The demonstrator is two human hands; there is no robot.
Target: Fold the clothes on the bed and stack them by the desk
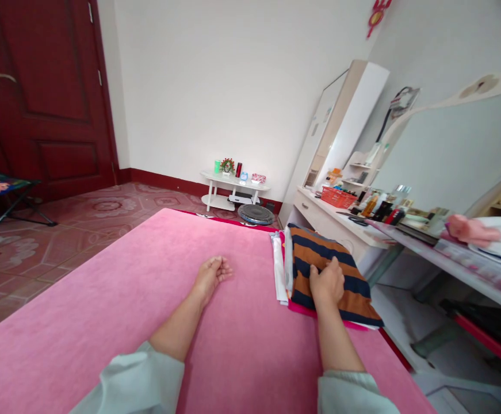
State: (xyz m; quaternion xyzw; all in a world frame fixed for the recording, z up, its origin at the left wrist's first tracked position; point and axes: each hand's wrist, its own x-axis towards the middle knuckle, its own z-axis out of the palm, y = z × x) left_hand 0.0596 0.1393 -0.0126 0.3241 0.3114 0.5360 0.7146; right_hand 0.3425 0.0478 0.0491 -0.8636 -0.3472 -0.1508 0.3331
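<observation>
My left hand (pixel 213 278) hovers over or rests on the pink bed cover (pixel 116 287), its fingers loosely bent and slightly apart with nothing in them. On the right, a folded garment with brown and navy stripes (pixel 349 265) lies on top of a pile of folded clothes. Over this garment is my right hand (pixel 328 283), thumb and fingers apart; no cloth shows pinched between them. White and grey folded cloth (pixel 279 270) sticks out at the pile's left side, and bright pink cloth (pixel 302 309) shows under its near edge.
A white dressing table (pixel 340 217) with a red basket (pixel 339 196), bottles and a mirror stands to the right. A low white stand (pixel 237 179) is by the far wall, near a round dark object (pixel 256 214). A folding chair (pixel 12 192) stands left, by a red door (pixel 56 92).
</observation>
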